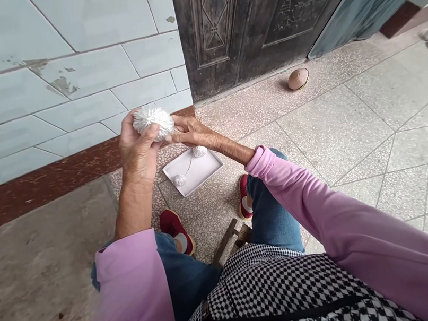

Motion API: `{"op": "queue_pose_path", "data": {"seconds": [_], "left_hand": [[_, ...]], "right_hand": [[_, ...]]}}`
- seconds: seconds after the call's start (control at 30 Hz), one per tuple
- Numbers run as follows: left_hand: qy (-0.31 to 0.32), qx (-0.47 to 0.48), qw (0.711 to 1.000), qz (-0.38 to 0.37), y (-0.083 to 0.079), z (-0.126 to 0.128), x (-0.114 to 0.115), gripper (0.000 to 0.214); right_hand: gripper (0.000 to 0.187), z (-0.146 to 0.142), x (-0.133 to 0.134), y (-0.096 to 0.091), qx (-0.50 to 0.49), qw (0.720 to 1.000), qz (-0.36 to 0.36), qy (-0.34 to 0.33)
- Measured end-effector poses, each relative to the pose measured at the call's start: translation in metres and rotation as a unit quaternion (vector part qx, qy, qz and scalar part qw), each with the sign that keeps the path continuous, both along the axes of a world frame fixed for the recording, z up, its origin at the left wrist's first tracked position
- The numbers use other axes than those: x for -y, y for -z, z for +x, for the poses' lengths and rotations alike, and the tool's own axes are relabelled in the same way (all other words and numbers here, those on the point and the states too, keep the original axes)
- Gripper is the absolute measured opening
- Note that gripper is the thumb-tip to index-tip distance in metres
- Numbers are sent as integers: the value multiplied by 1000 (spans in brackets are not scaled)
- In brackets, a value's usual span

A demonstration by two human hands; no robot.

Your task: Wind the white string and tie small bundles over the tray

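A fluffy white pompom is held up in front of me between both hands, near the tiled wall. My left hand cups it from the left, with the thumb pressed on its front. From the right, the fingers of my right hand pinch at its lower right edge; whether they grip the strands or a cord there is hidden. Below the hands, a shallow white tray lies on the floor. Two smaller white pompoms joined by a thin twisted cord rest in it, one pompom at the near left corner, the other at the far edge.
A dark carved door stands ahead, beside a pale tiled wall. Near its sill lies a pinkish-brown rounded object. My red shoes flank the tray's near side. Part of a wooden stool shows beneath me.
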State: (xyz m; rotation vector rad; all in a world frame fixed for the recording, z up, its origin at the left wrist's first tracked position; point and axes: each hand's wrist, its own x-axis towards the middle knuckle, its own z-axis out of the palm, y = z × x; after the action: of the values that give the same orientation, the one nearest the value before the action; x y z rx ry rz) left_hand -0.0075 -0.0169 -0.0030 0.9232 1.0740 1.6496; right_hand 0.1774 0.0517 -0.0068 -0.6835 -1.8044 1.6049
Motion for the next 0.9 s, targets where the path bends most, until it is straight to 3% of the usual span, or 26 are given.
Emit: {"op": "queue_pose_path", "data": {"seconds": [0.13, 0.3, 0.47, 0.63, 0.73, 0.8, 0.9], "left_hand": [[26, -51, 998, -11, -4, -7, 4, 82], [49, -70, 996, -30, -8, -19, 8, 74], [49, -52, 996, -48, -5, -16, 9, 75], [32, -50, 997, -39, 0, -22, 1, 68], [-1, -44, 999, -32, 4, -29, -4, 72], [-12, -50, 998, -28, 7, -32, -5, 75], [-13, -76, 996, -38, 12, -34, -6, 80]], "right_hand": [[56, 2, 6, -4, -13, 997, -76, 17], [56, -2, 7, -14, -5, 996, -88, 15], [70, -1, 7, -17, 0, 996, -90, -10], [73, -4, 2, 10, -14, 1000, -5, 17], [51, -7, 6, 26, 25, 998, 57, 5], [34, -8, 13, 28, 71, 994, 86, -13], [31, -6, 22, 18, 108, 985, 130, -47]]}}
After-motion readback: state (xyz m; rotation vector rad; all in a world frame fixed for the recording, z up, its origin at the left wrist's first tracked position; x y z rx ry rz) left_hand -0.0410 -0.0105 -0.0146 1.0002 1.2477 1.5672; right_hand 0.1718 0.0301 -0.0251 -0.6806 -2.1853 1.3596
